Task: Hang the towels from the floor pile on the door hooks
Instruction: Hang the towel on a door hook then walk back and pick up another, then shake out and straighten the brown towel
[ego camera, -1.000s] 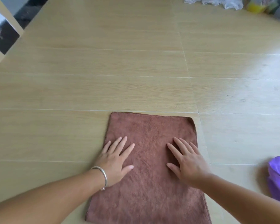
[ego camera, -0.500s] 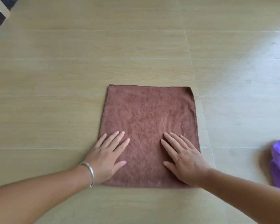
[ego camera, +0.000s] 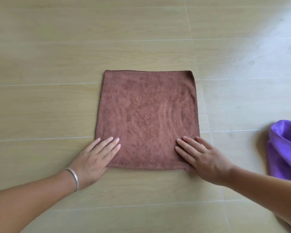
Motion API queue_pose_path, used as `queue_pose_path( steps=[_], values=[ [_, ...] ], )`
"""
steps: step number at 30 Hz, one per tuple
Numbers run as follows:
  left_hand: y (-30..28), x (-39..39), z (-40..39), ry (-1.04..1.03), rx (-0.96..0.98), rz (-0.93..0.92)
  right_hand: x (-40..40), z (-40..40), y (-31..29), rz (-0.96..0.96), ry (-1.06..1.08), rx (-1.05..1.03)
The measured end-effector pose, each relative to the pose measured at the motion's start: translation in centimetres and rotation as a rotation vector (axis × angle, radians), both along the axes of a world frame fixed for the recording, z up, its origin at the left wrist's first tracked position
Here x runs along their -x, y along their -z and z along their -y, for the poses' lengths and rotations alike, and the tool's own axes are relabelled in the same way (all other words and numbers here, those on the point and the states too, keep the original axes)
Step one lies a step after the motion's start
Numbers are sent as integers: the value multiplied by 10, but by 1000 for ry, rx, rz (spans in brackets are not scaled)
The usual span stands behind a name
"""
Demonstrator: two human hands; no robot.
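The brown towel (ego camera: 147, 120) lies spread flat on the floor (ego camera: 57, 56), dead centre of the view, a near-square sheet with its stitched far edge pointing away from the person and its near edge closest to them; it runs a touch longer front to back than side to side. Pale wood-look floor tiles with thin white joints stretch all around, with a bright wash of light at the upper right. The left hand (ego camera: 95, 158) presses flat on the near left corner, fingers straight and together, a silver bracelet (ego camera: 74, 177) on the wrist. The right hand (ego camera: 203, 157) presses flat on the near right corner, fingers straight, slightly fanned. Well off to the right, a crumpled purple cloth (ego camera: 284, 148) sits at the frame edge.
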State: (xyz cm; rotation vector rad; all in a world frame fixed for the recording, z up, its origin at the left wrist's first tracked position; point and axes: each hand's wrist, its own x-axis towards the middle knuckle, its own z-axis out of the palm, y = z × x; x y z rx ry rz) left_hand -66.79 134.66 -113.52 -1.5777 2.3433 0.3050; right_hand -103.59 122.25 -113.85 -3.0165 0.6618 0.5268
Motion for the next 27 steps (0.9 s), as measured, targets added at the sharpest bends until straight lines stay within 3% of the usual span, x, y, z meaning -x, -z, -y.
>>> queue_pose_path(
  steps=[5, 9, 18, 27],
  values=[
    [-24, 7, -5, -91, -47, 59, -15, -7, -39, -58, 65, -17],
    [-68, 4, -8, -251, -230, 262, -28, -16, -91, -98, 90, -23],
    [-226, -18, -3, -436, -224, 230, -50, -21, -239, -134, 346, -56],
    [-409, -31, 21, -502, -118, 157, -60, 11, -414, -111, 444, -57]
  ],
)
